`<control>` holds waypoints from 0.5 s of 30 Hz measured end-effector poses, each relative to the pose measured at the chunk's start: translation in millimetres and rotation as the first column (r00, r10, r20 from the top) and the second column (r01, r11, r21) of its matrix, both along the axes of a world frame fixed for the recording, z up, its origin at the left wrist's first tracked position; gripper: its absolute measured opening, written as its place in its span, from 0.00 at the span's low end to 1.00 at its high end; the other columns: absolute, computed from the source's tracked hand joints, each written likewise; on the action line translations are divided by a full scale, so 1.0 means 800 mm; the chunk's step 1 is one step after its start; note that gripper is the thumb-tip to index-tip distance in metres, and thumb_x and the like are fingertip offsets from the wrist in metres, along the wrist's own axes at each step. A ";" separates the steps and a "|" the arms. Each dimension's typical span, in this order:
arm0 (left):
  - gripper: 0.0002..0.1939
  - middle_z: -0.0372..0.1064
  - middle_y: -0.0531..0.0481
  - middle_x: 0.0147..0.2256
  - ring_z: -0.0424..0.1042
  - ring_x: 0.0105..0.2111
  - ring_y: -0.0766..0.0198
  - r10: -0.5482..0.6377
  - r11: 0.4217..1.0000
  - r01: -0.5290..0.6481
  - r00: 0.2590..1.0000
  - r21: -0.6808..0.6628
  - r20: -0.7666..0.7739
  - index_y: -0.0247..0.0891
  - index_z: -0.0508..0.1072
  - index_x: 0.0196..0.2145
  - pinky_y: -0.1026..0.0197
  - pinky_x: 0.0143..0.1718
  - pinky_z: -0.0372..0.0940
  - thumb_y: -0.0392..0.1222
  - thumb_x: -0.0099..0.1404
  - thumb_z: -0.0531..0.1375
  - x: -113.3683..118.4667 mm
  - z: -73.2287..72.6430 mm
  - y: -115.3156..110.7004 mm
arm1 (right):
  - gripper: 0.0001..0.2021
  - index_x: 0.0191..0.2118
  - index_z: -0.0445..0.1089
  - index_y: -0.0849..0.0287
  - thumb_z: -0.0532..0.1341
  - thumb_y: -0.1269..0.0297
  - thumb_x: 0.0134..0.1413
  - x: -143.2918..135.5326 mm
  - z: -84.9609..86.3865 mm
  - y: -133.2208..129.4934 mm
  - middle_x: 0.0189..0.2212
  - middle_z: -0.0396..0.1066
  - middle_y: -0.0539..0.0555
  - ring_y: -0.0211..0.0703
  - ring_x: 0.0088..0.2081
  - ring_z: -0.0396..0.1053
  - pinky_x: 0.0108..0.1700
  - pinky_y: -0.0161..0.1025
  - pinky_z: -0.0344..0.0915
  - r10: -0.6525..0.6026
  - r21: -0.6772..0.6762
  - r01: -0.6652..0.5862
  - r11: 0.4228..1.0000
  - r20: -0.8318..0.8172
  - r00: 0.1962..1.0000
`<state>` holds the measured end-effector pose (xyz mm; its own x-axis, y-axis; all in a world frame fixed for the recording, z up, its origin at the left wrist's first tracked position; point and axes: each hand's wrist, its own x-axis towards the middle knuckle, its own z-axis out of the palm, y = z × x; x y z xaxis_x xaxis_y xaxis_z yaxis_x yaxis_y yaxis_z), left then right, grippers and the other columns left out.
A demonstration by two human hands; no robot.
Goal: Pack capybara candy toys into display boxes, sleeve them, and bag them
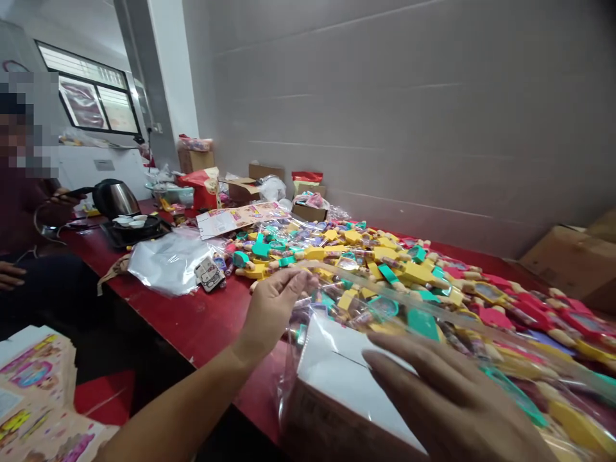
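A white-topped box [356, 372] stands near the table edge in front of me, inside a clear plastic bag [287, 378]. My left hand [279, 298] pinches the bag's edge between thumb and fingertips, just beyond the box's far left corner. A long see-through band of plastic [409, 298] stretches from those fingers toward the right. Over the right part of the box top, my right hand [447, 385] is spread with its fingers stretched out, somewhat smeared by motion. Behind the box lies a heap of small toys [385, 256] in yellow, green, pink and purple.
Clear bags [166, 263] and a cartoon-cat card [209, 274] lie on the red table [212, 327]. A kettle [115, 199] stands farther left, near a seated person [29, 212]. Printed cartons [38, 391] are stacked at lower left. Cardboard boxes [568, 256] sit at right.
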<state>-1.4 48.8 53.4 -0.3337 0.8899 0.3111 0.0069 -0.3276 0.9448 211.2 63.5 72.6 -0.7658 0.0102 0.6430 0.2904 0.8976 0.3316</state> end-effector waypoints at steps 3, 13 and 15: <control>0.15 0.74 0.46 0.38 0.72 0.40 0.60 -0.017 0.994 0.019 1.000 0.107 -0.019 0.35 0.75 0.36 0.61 0.44 0.64 0.49 0.63 0.56 0.003 0.009 -0.003 | 0.14 0.42 0.69 0.68 0.47 0.73 0.65 -0.058 0.037 0.007 0.37 0.68 0.59 0.47 0.37 0.65 0.38 0.42 0.64 -0.011 0.069 0.015 0.998 -0.063 0.998; 0.12 0.75 0.49 0.37 0.72 0.39 0.62 -0.031 0.978 0.054 0.993 0.201 -0.118 0.35 0.74 0.39 0.61 0.44 0.66 0.43 0.64 0.56 -0.001 0.008 -0.012 | 0.12 0.25 0.70 0.64 0.54 0.72 0.57 -0.104 0.077 0.039 0.24 0.64 0.53 0.40 0.27 0.62 0.29 0.35 0.59 -0.001 -0.475 -0.122 0.872 -0.250 0.968; 0.12 0.75 0.49 0.35 0.73 0.39 0.61 0.008 0.987 0.009 0.994 0.160 -0.106 0.35 0.74 0.38 0.60 0.44 0.66 0.46 0.63 0.57 -0.006 0.006 -0.012 | 0.10 0.27 0.70 0.63 0.59 0.63 0.56 -0.073 0.084 0.049 0.23 0.64 0.51 0.37 0.26 0.63 0.28 0.32 0.61 -0.202 -0.766 -0.279 0.578 -0.466 0.861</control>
